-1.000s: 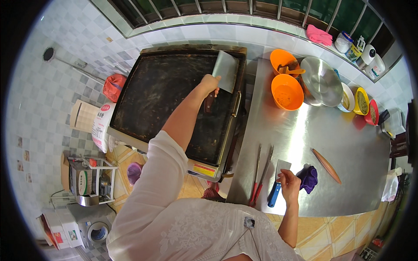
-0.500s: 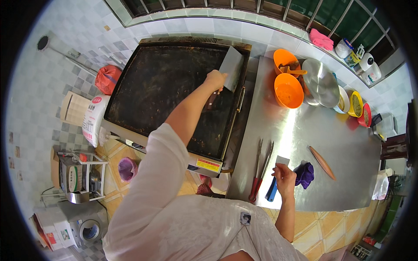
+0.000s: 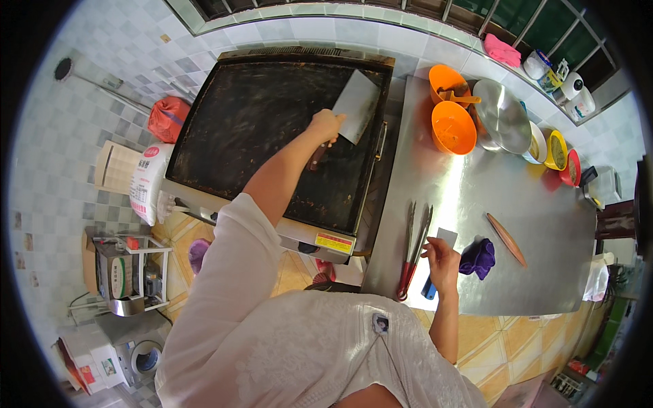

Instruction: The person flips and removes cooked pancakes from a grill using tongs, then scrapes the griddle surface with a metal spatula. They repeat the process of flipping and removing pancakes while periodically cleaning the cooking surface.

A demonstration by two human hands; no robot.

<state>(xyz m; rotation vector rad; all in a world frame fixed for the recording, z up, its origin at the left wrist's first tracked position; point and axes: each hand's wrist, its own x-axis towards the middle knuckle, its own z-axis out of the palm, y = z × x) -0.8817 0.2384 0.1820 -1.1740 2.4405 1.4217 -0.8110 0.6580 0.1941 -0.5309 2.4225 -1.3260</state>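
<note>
My left hand (image 3: 324, 126) grips the wooden handle of a wide steel scraper (image 3: 355, 105) on the dark flat griddle (image 3: 238, 122), near its right edge. On the steel table (image 3: 530, 197), my right hand (image 3: 442, 262) hovers over or touches a smaller blue-handled scraper (image 3: 428, 289), fingers curled; what they hold, if anything, is hidden. Just left of that hand lie red-handled tongs (image 3: 411, 258). To its right are a crumpled purple cloth (image 3: 477, 258) and a tapered wooden rolling pin (image 3: 505, 238).
Orange bowls (image 3: 454, 132), a large steel lid (image 3: 503, 112) and several smaller bowls (image 3: 556, 149) line the table's back. A white sack (image 3: 146, 180) and red bag (image 3: 166, 119) sit left of the griddle, above a small rack (image 3: 136, 272). A window sill (image 3: 530, 75) holds bottles.
My left hand and the wide scraper have shifted slightly on the griddle, the blade's angle changing a little. My right hand stays by the blue-handled scraper. The whole view has shifted slightly.
</note>
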